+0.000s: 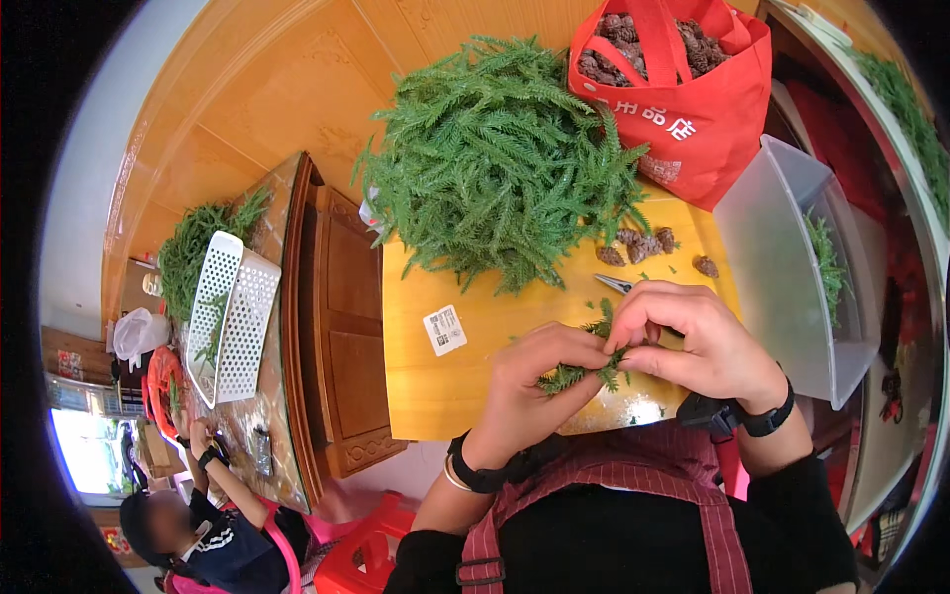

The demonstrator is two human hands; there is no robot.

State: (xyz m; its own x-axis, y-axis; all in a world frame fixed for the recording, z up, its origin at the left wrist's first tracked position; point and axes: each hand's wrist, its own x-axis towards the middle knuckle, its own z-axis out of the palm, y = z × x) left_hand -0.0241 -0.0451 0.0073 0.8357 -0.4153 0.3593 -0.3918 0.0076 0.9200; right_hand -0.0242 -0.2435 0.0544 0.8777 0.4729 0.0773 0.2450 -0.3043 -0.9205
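Note:
Close to the near edge of the yellow table [416,381], both hands meet over a short green evergreen sprig [564,378]. My left hand [529,381] is closed round it, thumb and fingers pinching. The fingertips of my right hand [708,342] pinch at the sprig's other end; what exactly lies between them is partly hidden. Just beyond the right hand is a pair of pliers [614,284], its jaws showing and the rest mostly covered. Several small brown pine cones [643,246] rest farther back. A large heap of green sprigs [495,158] fills the far side.
A red bag [683,129] of pine cones stands at the back right. Beside the table is a translucent plastic bin [782,267] with greenery. A white label [444,331] lies left. Another person [233,525] works at a side table with a white perforated basket [242,327].

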